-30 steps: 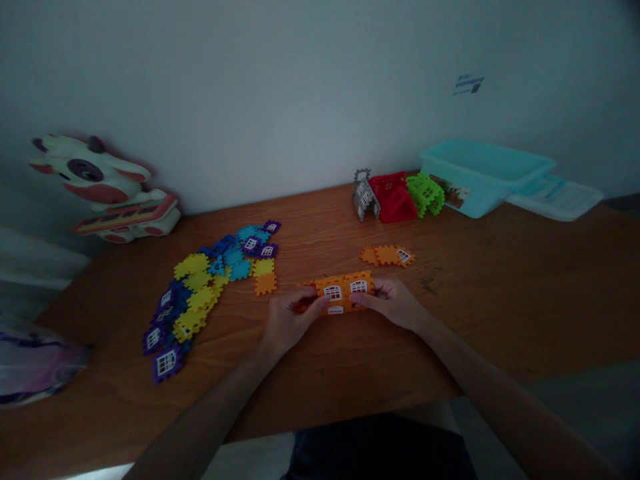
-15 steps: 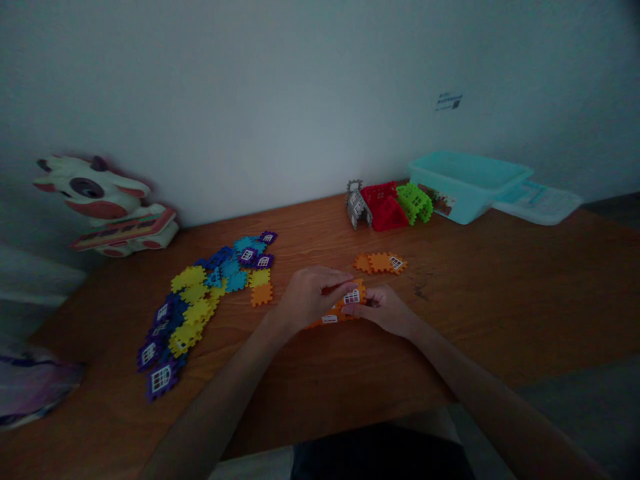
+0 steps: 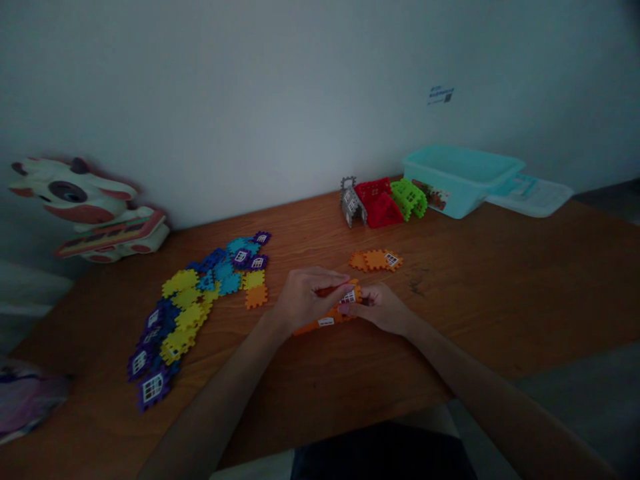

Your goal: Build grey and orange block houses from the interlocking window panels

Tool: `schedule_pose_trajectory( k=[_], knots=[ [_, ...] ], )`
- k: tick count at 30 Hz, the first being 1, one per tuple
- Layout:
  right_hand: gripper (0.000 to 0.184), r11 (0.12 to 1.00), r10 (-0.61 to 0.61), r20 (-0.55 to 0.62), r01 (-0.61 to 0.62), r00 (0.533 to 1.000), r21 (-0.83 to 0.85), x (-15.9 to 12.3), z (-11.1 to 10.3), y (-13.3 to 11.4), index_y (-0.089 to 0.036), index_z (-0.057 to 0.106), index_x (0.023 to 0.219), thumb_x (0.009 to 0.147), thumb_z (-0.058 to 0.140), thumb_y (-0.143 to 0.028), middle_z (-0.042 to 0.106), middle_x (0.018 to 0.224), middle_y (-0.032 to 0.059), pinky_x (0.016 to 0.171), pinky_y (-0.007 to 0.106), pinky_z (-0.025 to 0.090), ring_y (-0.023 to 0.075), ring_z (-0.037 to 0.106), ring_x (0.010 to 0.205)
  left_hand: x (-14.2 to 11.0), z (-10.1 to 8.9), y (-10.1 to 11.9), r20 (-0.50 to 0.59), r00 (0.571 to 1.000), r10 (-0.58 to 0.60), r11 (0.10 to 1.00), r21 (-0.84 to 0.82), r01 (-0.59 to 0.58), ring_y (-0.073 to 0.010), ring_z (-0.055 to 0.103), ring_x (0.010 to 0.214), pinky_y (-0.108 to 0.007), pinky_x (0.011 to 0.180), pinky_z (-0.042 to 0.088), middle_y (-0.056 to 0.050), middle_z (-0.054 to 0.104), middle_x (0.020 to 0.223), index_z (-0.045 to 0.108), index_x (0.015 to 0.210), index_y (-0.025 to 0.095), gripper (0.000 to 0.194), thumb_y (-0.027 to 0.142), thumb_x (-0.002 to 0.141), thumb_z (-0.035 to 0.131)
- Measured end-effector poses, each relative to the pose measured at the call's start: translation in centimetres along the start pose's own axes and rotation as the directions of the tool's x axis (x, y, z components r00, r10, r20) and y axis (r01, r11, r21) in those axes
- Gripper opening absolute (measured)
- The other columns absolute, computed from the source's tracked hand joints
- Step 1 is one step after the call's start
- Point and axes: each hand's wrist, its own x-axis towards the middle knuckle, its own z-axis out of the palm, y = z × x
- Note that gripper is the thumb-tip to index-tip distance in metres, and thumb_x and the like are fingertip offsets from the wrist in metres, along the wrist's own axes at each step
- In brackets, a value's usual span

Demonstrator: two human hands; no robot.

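Observation:
Both hands grip joined orange building tiles [image 3: 326, 321] with white window inserts, low over the wooden table. My left hand [image 3: 313, 300] arches over the left part, thumb and fingers pinched at its upper edge, hiding much of it. At the right end, my right hand [image 3: 383, 308] pinches a tile with its thumb across the front, by the window. Just beyond them lie loose orange tiles [image 3: 375, 260], one with a white window. To the left, a single orange tile [image 3: 257, 297] touches a yellow tile [image 3: 253, 279].
Yellow [image 3: 187, 317], blue and purple tiles [image 3: 153, 388] spread in a curved row at left. Against the wall stand red [image 3: 377, 203], grey and green tile structures, and a turquoise bin [image 3: 460, 180] with its lid [image 3: 533, 195]. A cow toy [image 3: 95, 207] sits back left.
My left hand has shifted from the left end of the orange tiles to over their upper edge. My right hand keeps its hold. The camera view has turned slightly.

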Motion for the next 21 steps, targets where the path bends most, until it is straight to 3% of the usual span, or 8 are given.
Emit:
schedule_pose_trajectory(
  k=[3, 6, 9, 13, 16, 19, 21],
  knots=[
    [0.033, 1.0, 0.009, -0.011, -0.009, 1.0, 0.0, 0.0, 0.0, 0.0, -0.019, 0.075, 0.081, 0.082, 0.074, -0.052, 0.066, 0.07, -0.0023, 0.059, 0.025, 0.043, 0.014, 0.057, 0.064, 0.1, -0.1, 0.0, 0.037, 0.999, -0.033, 0.999, -0.042, 0.035, -0.019, 0.078, 0.088, -0.028, 0.081, 0.063, -0.006, 0.081, 0.098, 0.081, 0.098, 0.019, 0.016, 0.03, 0.093, 0.07],
    [0.028, 0.999, 0.008, -0.019, -0.007, 1.0, 0.051, 0.1, 0.1, -0.2, -0.021, 0.077, 0.085, 0.082, 0.075, -0.048, 0.073, 0.078, -0.0013, 0.064, 0.027, 0.049, 0.0162, 0.064, 0.07, -0.3, -1.1, -0.3, 0.155, 0.982, -0.106, 0.99, -0.075, 0.119, -0.0201, 0.077, 0.098, -0.03, 0.089, 0.062, -0.005, 0.08, 0.109, 0.078, 0.112, 0.021, 0.024, 0.033, 0.095, 0.066],
    [0.026, 0.99, 0.018, 0.005, -0.018, 1.0, 0.138, 0.1, 0.1, -0.3, -0.024, 0.078, 0.096, 0.082, 0.076, -0.046, 0.079, 0.098, 0.0005, 0.08, 0.033, 0.056, 0.0209, 0.072, 0.088, -1.7, -3.0, -0.9, 0.239, 0.952, -0.189, 0.976, -0.059, 0.208, -0.0217, 0.075, 0.106, -0.034, 0.096, 0.06, -0.004, 0.076, 0.122, 0.072, 0.125, 0.023, 0.033, 0.038, 0.097, 0.062],
    [0.031, 0.985, 0.04, 0.014, -0.042, 0.999, 0.166, 0.3, 0.0, -0.3, -0.027, 0.079, 0.103, 0.079, 0.079, -0.047, 0.079, 0.111, 0.0023, 0.096, 0.042, 0.056, 0.0262, 0.073, 0.103, -4.5, -6.0, -2.4, 0.21, 0.921, -0.329, 0.926, -0.12, 0.359, -0.0233, 0.07, 0.116, -0.039, 0.102, 0.057, -0.004, 0.074, 0.126, 0.074, 0.122, 0.024, 0.034, 0.036, 0.104, 0.047],
    [0.033, 0.987, 0.058, 0.008, -0.058, 0.998, 0.148, 0.3, -0.3, -0.4, -0.026, 0.08, 0.1, 0.078, 0.079, -0.05, 0.079, 0.11, 0.0039, 0.098, 0.045, 0.056, 0.0284, 0.073, 0.105, -6.0, -7.3, -3.5, 0.273, 0.909, -0.317, 0.912, -0.175, 0.37, -0.0254, 0.067, 0.122, -0.042, 0.108, 0.052, -0.007, 0.07, 0.133, 0.07, 0.129, 0.024, 0.035, 0.031, 0.097, 0.058],
    [0.037, 0.987, 0.091, 0.016, -0.093, 0.996, 0.132, 0.3, -0.5, -0.6, -0.025, 0.08, 0.097, 0.075, 0.08, -0.055, 0.08, 0.107, 0.0054, 0.099, 0.047, 0.056, 0.0301, 0.073, 0.106, -6.7, -7.2, -4.1, 0.353, 0.865, -0.357, 0.844, -0.275, 0.461, -0.0239, 0.067, 0.122, -0.038, 0.103, 0.055, -0.01, 0.067, 0.137, 0.065, 0.135, 0.021, 0.043, 0.029, 0.092, 0.064],
    [0.039, 0.986, 0.117, 0.023, -0.119, 0.993, 0.114, 0.3, -0.6, -0.8, -0.025, 0.08, 0.097, 0.074, 0.08, -0.056, 0.08, 0.107, 0.0056, 0.099, 0.048, 0.056, 0.0305, 0.073, 0.105, -6.7, -6.3, -4.2, 0.347, 0.847, -0.403, 0.823, -0.268, 0.501, -0.0224, 0.07, 0.114, -0.035, 0.098, 0.056, -0.011, 0.07, 0.132, 0.067, 0.131, 0.019, 0.042, 0.03, 0.09, 0.067]
  ],
)
